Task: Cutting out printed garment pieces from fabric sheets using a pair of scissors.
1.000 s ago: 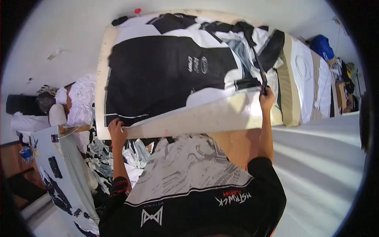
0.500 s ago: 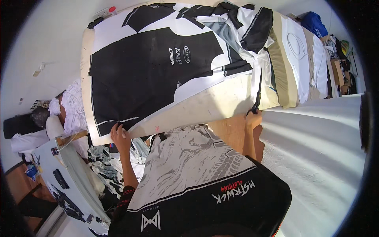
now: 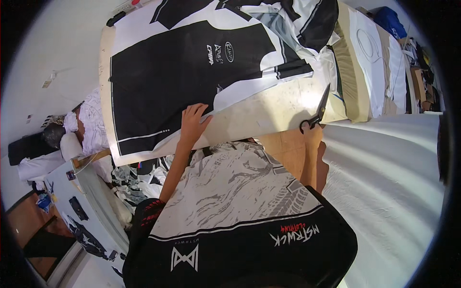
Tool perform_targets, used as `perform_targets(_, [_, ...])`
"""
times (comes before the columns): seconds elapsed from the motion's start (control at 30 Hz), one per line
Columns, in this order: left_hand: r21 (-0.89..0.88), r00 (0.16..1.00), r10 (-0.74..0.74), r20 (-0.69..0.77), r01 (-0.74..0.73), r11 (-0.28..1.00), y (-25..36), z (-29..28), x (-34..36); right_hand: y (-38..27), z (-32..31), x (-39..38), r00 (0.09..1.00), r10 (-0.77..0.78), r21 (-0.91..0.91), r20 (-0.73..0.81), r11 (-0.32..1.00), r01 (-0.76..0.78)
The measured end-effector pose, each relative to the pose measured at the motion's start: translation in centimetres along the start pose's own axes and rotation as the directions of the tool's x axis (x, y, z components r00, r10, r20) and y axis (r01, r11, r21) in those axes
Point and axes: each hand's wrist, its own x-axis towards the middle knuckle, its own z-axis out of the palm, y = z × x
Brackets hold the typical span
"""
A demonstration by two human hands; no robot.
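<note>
A black printed shirt panel (image 3: 158, 81), with white fabric along its edges, lies spread over the pale table (image 3: 269, 117). My left hand (image 3: 194, 120) rests on the panel's near edge with its fingers stretched out. At the table's front edge on the right, my right hand (image 3: 312, 132) grips black scissors (image 3: 321, 111) by the handles. Their blades point up and away from me, apart from the panel. Part of my right fingers is hidden by the handles.
More black and white fabric pieces (image 3: 307, 24) are heaped at the back right. Beyond them lie a tan cloth (image 3: 353, 72) and white sheets. A large white cloth (image 3: 379, 187) hangs at right. Fabric scraps (image 3: 132, 185) lie below the table at left.
My left hand has moved right and farther in along the panel's near edge, from its lower left corner. The scissors in my right hand have tilted to the right.
</note>
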Motion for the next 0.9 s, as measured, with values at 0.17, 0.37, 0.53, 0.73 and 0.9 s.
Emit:
perform_targets(0.17, [0.05,0.998,-0.019,0.054,0.017,0.999,1.0,1.3,1.6,-9.0,-2.3,0.1,0.963,-0.269,0.016,-0.009,0.963,0.269])
perform_targets(0.37, [0.014,0.999,0.032,-0.009,-0.032,0.999,1.2,2.6,1.6,-21.6,4.9,-2.9,0.325,-0.945,0.239,-0.039,0.307,0.921])
perform_targets(0.53, [-0.098,0.986,0.141,-0.091,-0.15,0.984,4.2,0.5,2.1,-22.3,7.0,-1.0,0.154,-0.988,0.334,0.009,0.148,0.931])
perform_targets(0.73, [-0.355,0.929,-0.359,-0.088,0.308,0.883,4.6,-1.7,1.3,-23.0,3.0,-2.4,0.437,-0.898,0.678,0.056,0.355,0.643])
perform_targets(0.9, [-0.131,0.925,-0.242,-0.294,0.212,0.968,1.7,-8.5,4.1,-20.5,-1.1,2.2,0.3,-0.916,0.527,0.265,0.398,0.751])
